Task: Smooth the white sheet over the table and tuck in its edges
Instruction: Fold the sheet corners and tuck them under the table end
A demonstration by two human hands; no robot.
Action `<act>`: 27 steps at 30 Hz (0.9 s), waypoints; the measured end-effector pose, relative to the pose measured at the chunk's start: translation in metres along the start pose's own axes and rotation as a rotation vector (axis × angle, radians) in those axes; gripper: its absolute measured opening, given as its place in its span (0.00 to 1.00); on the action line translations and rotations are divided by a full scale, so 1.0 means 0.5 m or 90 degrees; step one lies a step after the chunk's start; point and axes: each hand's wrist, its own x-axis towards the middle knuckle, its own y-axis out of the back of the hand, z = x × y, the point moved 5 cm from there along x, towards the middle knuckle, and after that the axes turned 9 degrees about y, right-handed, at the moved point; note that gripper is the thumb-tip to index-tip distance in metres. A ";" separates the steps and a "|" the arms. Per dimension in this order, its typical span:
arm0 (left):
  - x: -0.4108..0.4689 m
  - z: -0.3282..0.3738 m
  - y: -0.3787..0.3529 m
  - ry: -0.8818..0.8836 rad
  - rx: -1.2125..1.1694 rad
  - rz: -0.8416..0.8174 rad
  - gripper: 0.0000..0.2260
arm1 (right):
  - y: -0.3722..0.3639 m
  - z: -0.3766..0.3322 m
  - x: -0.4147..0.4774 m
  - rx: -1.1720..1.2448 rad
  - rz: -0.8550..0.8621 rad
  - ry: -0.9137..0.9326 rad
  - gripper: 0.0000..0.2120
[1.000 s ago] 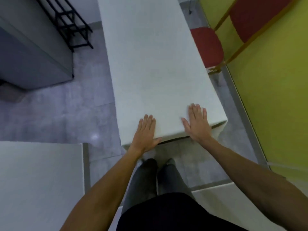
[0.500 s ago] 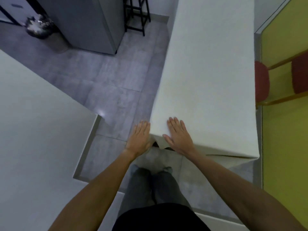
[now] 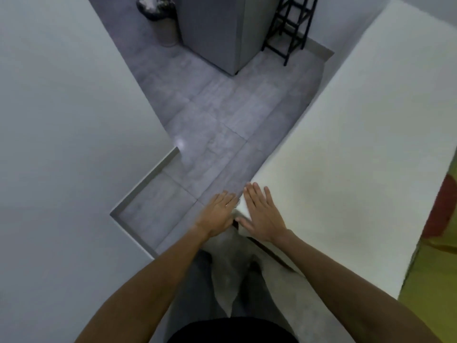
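Hands work at the near corner of the sheet (image 3: 346, 149), which lies flat and unwrinkled across the table top, stretching ahead and to the right of both hands. Right hand (image 3: 263, 215) is open, fingers spread, palm flat on the sheet just inside the corner. Left hand (image 3: 217, 212) is open too, fingers together, beside the right hand and pressed against the hanging cloth on the table's side; whether it touches cloth along its whole length cannot be told.

Below the right wrist a dark gap (image 3: 267, 251) shows under the edge, and a loose flap (image 3: 227, 280) of cloth hangs below the hands toward the legs. Judgement: this corner is not yet tucked.

Risks:
- Pushing the flap under without the right palm pinning the top would likely drag the sheet and raise fresh creases.
- Bunching at the corner is probable if side and end folds go under together.
- The flap hangs near the feet and could be stepped on, pulling the cloth off.

Surroundings: a second white surface (image 3: 61, 144) lies left of the left hand, leaving a narrow floor (image 3: 217, 115) passage. Ahead of the fingers stand a grey cabinet (image 3: 217, 33), a bin (image 3: 160, 18) and a black rack (image 3: 291, 23), well apart. Nothing rests on the sheet.
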 end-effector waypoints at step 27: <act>-0.106 -0.052 -0.192 0.438 -0.060 -0.025 0.14 | -0.032 0.003 0.011 -0.066 0.090 0.096 0.28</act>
